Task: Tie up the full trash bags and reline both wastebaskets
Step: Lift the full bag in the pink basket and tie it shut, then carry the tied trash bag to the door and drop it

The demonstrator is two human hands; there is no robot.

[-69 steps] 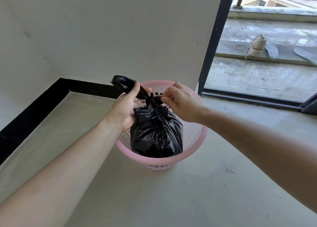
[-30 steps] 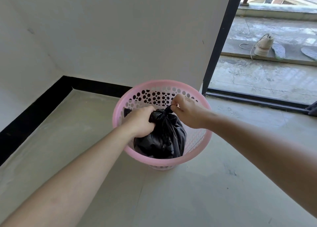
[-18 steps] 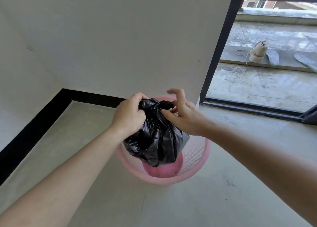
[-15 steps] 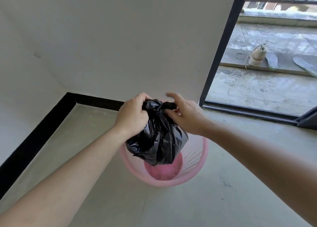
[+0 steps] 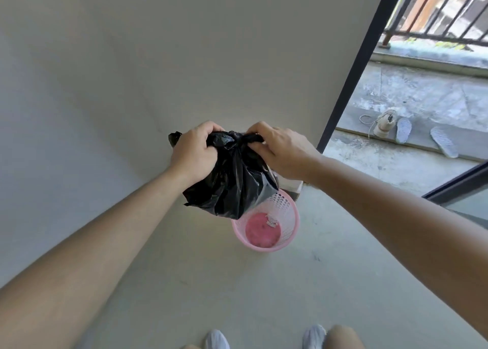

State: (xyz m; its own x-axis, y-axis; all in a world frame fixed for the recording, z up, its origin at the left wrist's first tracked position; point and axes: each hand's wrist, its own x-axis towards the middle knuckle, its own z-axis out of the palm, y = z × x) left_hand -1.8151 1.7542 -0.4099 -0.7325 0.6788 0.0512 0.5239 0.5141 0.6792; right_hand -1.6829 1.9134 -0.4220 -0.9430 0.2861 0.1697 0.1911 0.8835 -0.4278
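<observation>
A full black trash bag [image 5: 232,187] hangs in the air, well above the pink perforated wastebasket [image 5: 289,208] on the floor. My left hand [image 5: 194,152] grips the bag's gathered top on the left side. My right hand [image 5: 280,150] pinches the knotted neck on the right side. A loose black end sticks out past my left hand. The basket has no liner; its pink bottom shows with a small scrap of white paper [image 5: 271,220] in it. The bag hides the basket's far left rim.
A plain wall stands right behind the basket. To the right, a black door frame [image 5: 351,71] opens onto a concrete balcony with a shoe [image 5: 384,124] and two insoles. My white shoes [image 5: 314,336] show at the bottom edge on the grey floor.
Both hands have lifted the tied bag out of the basket and high above it. The view has risen, so the basket looks smaller and its bare bottom shows.
</observation>
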